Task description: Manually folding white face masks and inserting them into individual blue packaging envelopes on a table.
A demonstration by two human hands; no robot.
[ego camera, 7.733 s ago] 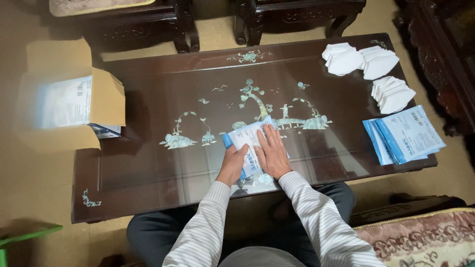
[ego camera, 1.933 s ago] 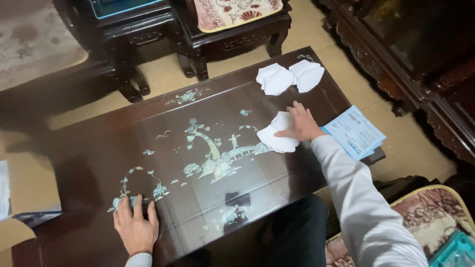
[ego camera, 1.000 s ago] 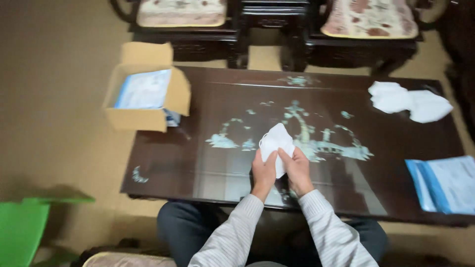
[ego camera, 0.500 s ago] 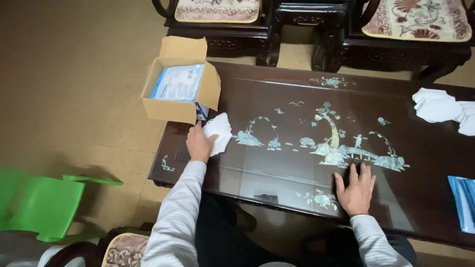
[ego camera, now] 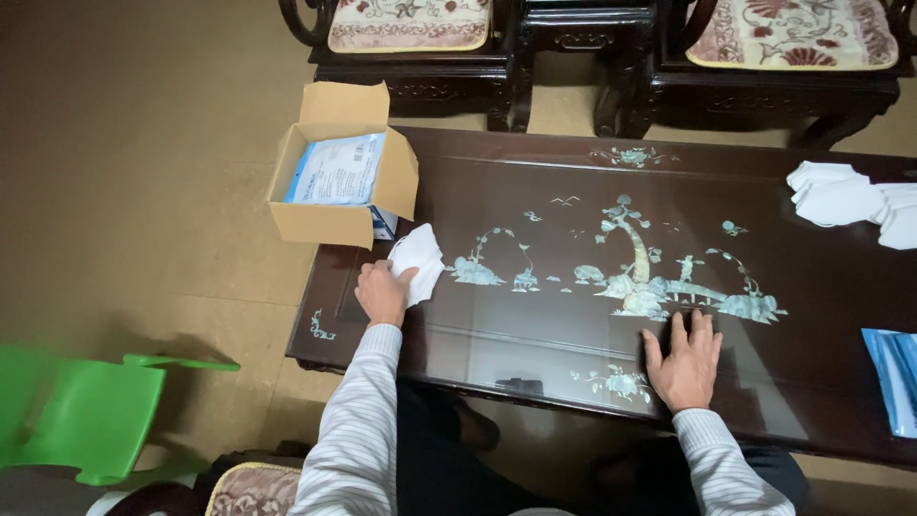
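Note:
My left hand [ego camera: 382, 292] grips a folded white mask [ego camera: 418, 260] near the left end of a dark wooden table [ego camera: 821, 277] with pearl-coloured inlay. Just beyond it stands an open cardboard box [ego camera: 339, 186] holding a blue-and-white packet [ego camera: 336, 168]. My right hand [ego camera: 684, 358] lies flat on the table near the front edge, fingers spread, holding nothing.
A pile of white masks [ego camera: 845, 196] sits at the table's far right, and blue packets [ego camera: 896, 377] lie at the right edge. Dark wooden chairs with patterned cushions [ego camera: 411, 24] stand behind the table. A green plastic chair [ego camera: 86, 411] is on the floor at the left.
Both hands held the white mask at the table's middle a second ago. Since then my left hand has carried it left toward the box, and my right hand has come down flat on the table.

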